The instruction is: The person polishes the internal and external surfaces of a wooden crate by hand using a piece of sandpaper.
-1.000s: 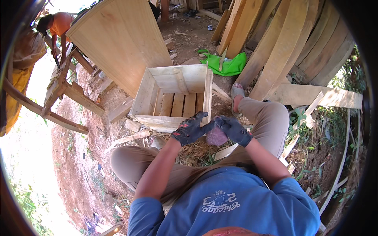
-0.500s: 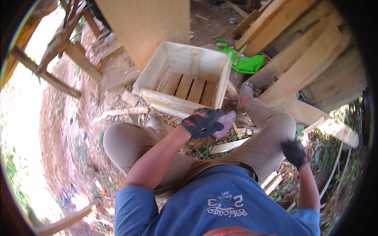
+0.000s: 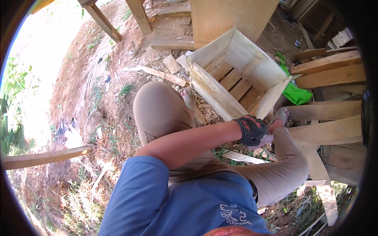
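My left hand (image 3: 252, 129), in a dark glove with red marks, is closed around a crumpled, pinkish see-through plastic bag (image 3: 263, 142). What the bag contains, if anything, cannot be made out. The hand hangs just in front of the near corner of a pale wooden crate (image 3: 214, 88), above the gap between my legs. The crate stands tilted in the picture, its slatted bottom (image 3: 232, 80) showing through the open top. My right hand is out of the picture.
Behind the crate stands a large wooden board (image 3: 232, 19). A bright green bag (image 3: 297, 94) lies at its right, beside stacked planks (image 3: 330, 108). Wood scraps (image 3: 167, 74) and shavings litter the dirt around my feet. A wooden beam (image 3: 47, 156) reaches in at the left.
The view has swung left, so the crate and my left hand appear farther right. My right hand has gone out of view. My left hand still grips the plastic bag.
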`<state>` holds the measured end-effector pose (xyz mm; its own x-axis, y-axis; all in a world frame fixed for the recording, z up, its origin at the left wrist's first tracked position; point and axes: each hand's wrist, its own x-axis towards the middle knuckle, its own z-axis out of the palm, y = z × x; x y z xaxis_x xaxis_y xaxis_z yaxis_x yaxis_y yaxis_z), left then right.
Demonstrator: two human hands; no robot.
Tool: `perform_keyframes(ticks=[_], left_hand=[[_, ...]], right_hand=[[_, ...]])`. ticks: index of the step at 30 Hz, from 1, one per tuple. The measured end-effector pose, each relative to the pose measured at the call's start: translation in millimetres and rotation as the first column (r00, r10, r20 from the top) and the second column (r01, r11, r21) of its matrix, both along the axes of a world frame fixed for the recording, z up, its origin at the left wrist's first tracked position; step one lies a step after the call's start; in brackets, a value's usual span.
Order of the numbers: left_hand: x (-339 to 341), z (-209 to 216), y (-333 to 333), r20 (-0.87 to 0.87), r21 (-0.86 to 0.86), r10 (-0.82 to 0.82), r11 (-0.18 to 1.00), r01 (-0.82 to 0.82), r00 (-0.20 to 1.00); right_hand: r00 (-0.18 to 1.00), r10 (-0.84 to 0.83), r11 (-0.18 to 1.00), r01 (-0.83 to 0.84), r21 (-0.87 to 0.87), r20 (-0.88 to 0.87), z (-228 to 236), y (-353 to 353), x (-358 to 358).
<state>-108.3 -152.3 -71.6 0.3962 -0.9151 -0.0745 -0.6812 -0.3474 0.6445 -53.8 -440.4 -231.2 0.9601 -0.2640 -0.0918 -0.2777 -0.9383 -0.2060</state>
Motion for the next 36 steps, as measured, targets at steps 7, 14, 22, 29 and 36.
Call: perform_keyframes(ticks=[7,14,22,29,36], left_hand=[[0,11,1,0.045,-0.044,0.073,0.996,-0.071,0.996],[12,-19,6,0.144,-0.075,0.169,0.984,-0.159,0.975],[16,-10,12,0.126,-0.046,0.163,0.986,-0.158,0.979],[16,-17,6,0.164,-0.007,0.153,0.988,-0.154,0.975],[14,-16,3,0.117,0.039,0.132,0.99,-0.137,0.984]], right_hand=[[1.0,-0.017,1.0,0.017,-0.018,-0.013,2,-9,-8],[0.999,-0.036,0.999,0.036,-0.01,-0.032,10,-16,-14],[0.999,-0.029,1.0,0.028,-0.007,-0.03,9,-16,-8],[0.999,-0.046,0.999,0.045,-0.015,-0.029,6,-24,-12],[0.999,-0.05,0.999,0.05,0.011,-0.02,1,-23,-18]])
